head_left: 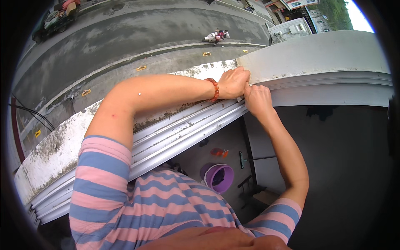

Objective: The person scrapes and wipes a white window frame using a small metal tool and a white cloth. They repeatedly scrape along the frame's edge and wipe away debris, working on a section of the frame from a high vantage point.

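Note:
My left hand (234, 83), with a red bead bracelet (216, 90) at its wrist, reaches over the window track and is closed at the corner of the weathered white ledge (204, 69). Right beside it, my right hand (258, 99) is closed too, its fingers meeting the left hand's. A small whitish bit shows by the fingers; what they pinch is hidden. Just below both hands runs the white metal window track (187, 124), its grooves bending toward the lower left. A pale panel (312, 58) continues from the corner to the right.
Indoors on the floor below stand a purple bucket (225, 178) with something dark in it, a red-orange spray bottle (219, 152) and a squeegee (242, 160). Beyond the ledge the drop leads to a street (146, 37) with a scooter (216, 36) and a loaded truck (56, 21).

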{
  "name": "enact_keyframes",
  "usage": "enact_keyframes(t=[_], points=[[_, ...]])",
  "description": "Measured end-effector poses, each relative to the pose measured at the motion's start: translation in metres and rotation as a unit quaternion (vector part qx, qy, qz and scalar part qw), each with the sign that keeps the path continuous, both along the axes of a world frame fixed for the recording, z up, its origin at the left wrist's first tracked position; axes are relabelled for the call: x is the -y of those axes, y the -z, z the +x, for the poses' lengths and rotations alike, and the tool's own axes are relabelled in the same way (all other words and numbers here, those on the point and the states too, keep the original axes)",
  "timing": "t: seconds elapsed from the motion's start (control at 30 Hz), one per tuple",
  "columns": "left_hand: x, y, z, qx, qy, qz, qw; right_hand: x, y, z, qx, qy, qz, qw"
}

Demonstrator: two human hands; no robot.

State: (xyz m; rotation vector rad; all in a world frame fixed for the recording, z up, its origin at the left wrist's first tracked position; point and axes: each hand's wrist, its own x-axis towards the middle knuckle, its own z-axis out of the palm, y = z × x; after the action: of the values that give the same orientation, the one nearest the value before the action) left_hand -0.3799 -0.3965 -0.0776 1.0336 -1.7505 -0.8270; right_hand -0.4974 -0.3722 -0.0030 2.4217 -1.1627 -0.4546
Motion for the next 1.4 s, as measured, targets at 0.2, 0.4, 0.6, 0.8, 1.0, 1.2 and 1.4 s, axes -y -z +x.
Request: enact_keyframes(t=[0.2, 0.4, 0.6, 0.8, 1.0, 1.2, 1.4], points=[[-0.016, -0.01, 0.026, 0.114, 0.092, 0.015, 0.989, -0.024, -0.006, 0.0, 0.072, 0.06, 0.049, 0.994], [-0.034, -0.008, 0.049, 0.086, 0.071, 0.035, 0.993, -0.073, -0.044, -0.015, 0.233, 0.149, -0.026, 0.961], [-0.018, -0.014, 0.023, -0.008, 0.037, 0.041, 0.998, -0.071, -0.023, -0.016, 0.248, 0.152, -0.069, 0.954], [-0.009, -0.009, 0.009, 0.058, 0.017, 0.038, 0.997, -0.042, 0.006, -0.015, 0.199, 0.095, -0.162, 0.962], [-0.012, -0.014, 0.015, 0.122, 0.021, 0.04, 0.992, -0.029, 0.028, -0.005, 0.147, 0.113, -0.189, 0.964], [-0.01, -0.013, 0.011, 0.139, 0.043, 0.042, 0.988, -0.023, 0.027, -0.003, 0.18, 0.179, -0.106, 0.962], [-0.011, -0.006, 0.011, 0.146, 0.029, 0.017, 0.989, -0.024, 0.025, 0.005, 0.257, 0.192, -0.086, 0.943]])
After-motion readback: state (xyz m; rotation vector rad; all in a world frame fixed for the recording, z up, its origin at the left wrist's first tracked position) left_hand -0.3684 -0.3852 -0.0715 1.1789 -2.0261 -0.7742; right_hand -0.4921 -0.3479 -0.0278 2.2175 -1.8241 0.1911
